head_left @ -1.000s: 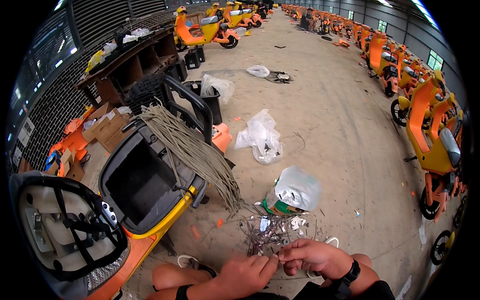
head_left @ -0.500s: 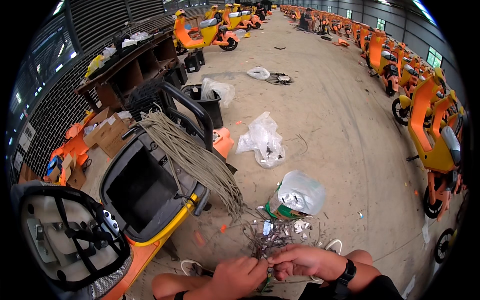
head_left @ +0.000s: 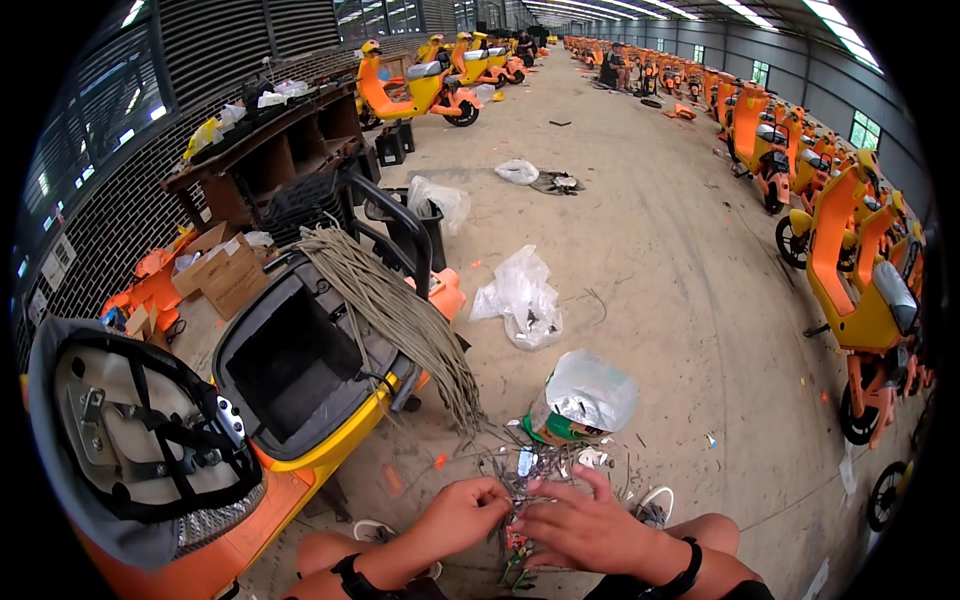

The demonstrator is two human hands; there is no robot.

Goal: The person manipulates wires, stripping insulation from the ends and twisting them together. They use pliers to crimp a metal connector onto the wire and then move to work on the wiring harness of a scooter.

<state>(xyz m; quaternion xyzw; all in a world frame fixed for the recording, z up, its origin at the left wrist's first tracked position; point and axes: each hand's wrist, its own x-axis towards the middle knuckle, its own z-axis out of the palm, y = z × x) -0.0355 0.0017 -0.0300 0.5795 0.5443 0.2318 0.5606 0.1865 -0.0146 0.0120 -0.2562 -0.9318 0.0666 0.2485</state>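
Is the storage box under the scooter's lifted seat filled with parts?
No, the open black storage compartment shows only its bare inside, while a bundle of grey cables hangs over its rim.

Two hands work at the bottom edge: left hand point(head_left: 462, 515), right hand point(head_left: 585, 525). One bundle of grey cables point(head_left: 395, 310) lies across one open scooter storage compartment point(head_left: 300, 365). Three clear plastic bags point(head_left: 520, 295) lie on the concrete floor point(head_left: 680, 260). One cardboard box point(head_left: 225, 275).
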